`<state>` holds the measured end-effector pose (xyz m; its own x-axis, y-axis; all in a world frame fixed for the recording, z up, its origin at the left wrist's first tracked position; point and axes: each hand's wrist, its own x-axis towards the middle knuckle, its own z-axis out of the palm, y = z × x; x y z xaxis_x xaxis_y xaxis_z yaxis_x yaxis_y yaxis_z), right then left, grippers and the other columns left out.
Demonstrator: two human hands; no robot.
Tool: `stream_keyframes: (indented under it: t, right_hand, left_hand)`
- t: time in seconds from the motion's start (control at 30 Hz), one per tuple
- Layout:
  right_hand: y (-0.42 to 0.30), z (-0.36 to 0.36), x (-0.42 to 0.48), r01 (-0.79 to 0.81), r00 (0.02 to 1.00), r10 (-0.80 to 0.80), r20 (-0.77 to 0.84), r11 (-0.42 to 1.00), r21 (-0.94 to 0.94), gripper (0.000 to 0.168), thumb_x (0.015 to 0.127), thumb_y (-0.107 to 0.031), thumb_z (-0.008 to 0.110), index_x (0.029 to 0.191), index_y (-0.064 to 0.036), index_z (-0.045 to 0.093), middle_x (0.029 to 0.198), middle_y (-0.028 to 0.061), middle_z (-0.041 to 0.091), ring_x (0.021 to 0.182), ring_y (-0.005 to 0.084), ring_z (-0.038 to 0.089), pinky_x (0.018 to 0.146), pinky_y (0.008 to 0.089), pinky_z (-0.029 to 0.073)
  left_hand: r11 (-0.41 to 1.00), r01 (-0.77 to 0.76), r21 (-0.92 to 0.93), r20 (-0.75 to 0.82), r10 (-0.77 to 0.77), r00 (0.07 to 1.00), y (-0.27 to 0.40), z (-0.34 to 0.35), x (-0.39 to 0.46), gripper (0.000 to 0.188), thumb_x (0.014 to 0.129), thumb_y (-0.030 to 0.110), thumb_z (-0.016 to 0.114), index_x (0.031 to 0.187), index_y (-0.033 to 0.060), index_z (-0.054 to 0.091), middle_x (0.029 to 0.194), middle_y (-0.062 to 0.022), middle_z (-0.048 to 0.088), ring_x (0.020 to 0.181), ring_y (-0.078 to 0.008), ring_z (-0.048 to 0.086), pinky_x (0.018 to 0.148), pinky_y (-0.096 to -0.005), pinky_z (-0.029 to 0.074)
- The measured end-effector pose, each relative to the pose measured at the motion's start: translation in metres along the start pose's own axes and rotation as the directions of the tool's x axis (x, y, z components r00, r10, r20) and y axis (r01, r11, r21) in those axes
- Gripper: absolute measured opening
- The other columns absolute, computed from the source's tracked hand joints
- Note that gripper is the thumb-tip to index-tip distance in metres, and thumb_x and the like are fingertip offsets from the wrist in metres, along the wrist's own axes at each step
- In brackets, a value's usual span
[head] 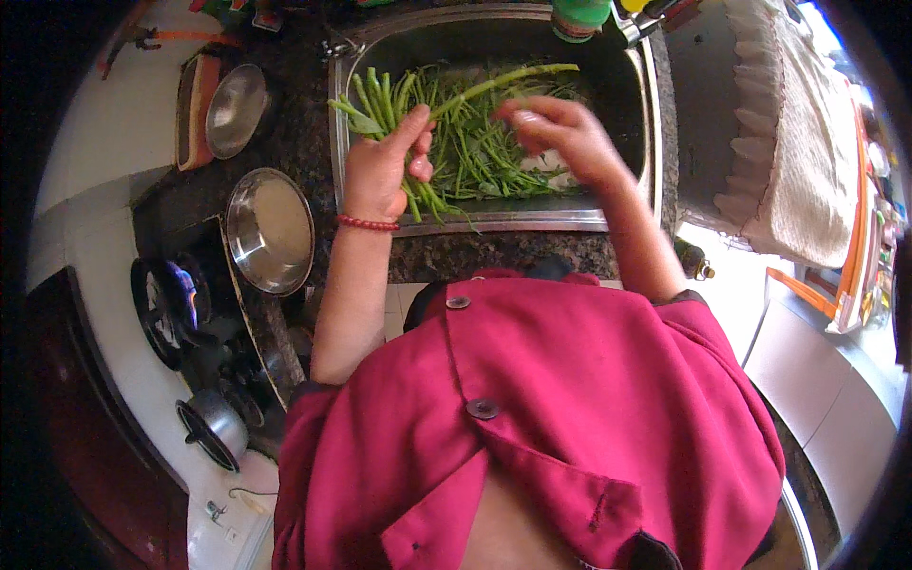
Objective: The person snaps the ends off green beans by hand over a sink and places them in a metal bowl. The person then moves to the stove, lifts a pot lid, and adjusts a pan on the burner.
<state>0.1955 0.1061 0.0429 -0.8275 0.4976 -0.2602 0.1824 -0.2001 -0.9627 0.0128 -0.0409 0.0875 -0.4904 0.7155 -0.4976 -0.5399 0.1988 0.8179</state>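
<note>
My left hand, with a red beaded bracelet at the wrist, is closed around a bunch of green leafy vegetable stems over the left side of the metal sink. One long thick green stem slants up to the right from beside its thumb. My right hand is blurred, held over the sink just below that stem; whether its fingers pinch anything cannot be told. Under both hands, a heap of thin green stems and leaves lies in the sink.
Left of the sink, on the dark granite counter, are a metal bowl and a smaller metal bowl. Farther left are a lit gas burner and a pot. A green-topped container and the faucet are at the sink's far edge.
</note>
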Motion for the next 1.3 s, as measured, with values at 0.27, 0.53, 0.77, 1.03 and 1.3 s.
stream_keyframes:
  t: [0.27,0.53,0.77,1.03,1.3]
  right_hand:
    - [0.019,0.007,0.006,-0.025,0.998,0.024,-0.052,1.0,-0.018,0.023,0.088,-0.026,0.062,0.084,-0.004,0.068,0.062,-0.0021,0.055,0.057,0.0055,0.046,0.054,0.0198,0.035]
    - [0.053,0.0,0.016,0.008,0.988,-0.111,-0.111,0.744,-0.668,0.075,0.082,-0.038,0.069,0.137,-0.001,0.035,0.132,0.0185,0.045,0.106,0.0222,0.057,0.088,0.0336,0.046]
    - [0.022,0.04,0.037,0.058,0.98,-0.083,-0.178,0.988,-0.144,0.032,0.096,-0.031,0.049,0.094,-0.002,0.061,0.085,0.0042,0.063,0.077,0.0118,0.057,0.074,0.0283,0.045]
    - [0.001,0.06,0.016,0.188,0.98,-0.148,0.137,0.916,-0.354,0.037,0.091,-0.041,0.051,0.077,-0.008,0.061,0.066,0.0137,0.061,0.063,0.0348,0.06,0.056,0.0439,0.044]
    - [0.137,-0.055,0.053,-0.245,0.967,-0.013,-0.253,0.211,-0.946,0.018,0.082,-0.021,0.057,0.095,-0.013,0.067,0.091,0.0108,0.067,0.079,0.0312,0.065,0.069,0.0444,0.051]
  left_hand:
    - [0.995,-0.017,0.095,-0.074,0.024,0.997,-0.002,0.006,0.003,0.019,0.083,0.019,0.069,0.086,0.0048,0.057,0.065,-0.0007,0.051,0.046,-0.0074,0.039,0.041,-0.0223,0.033]
    - [0.995,0.069,-0.074,-0.043,-0.072,0.996,-0.019,-0.006,0.018,0.018,0.083,0.02,0.069,0.089,0.0055,0.059,0.068,-0.0026,0.054,0.047,-0.0092,0.042,0.044,-0.0243,0.035]
    - [0.959,-0.109,0.262,-0.149,0.151,0.977,-0.022,0.014,0.016,0.023,0.082,0.023,0.072,0.093,0.0064,0.061,0.07,-0.0019,0.057,0.042,-0.0083,0.043,0.038,-0.0239,0.033]
    - [0.953,-0.194,0.233,-0.049,0.211,0.976,0.0,0.027,0.022,0.025,0.082,0.027,0.072,0.087,0.005,0.062,0.067,-0.0017,0.059,0.045,-0.0069,0.043,0.039,-0.022,0.033]
    - [0.951,-0.29,-0.107,-0.145,0.273,0.951,0.043,-0.035,0.05,0.031,0.091,0.033,0.059,0.08,0.0047,0.051,0.079,-0.0091,0.059,0.069,-0.0186,0.057,0.065,-0.0347,0.051]
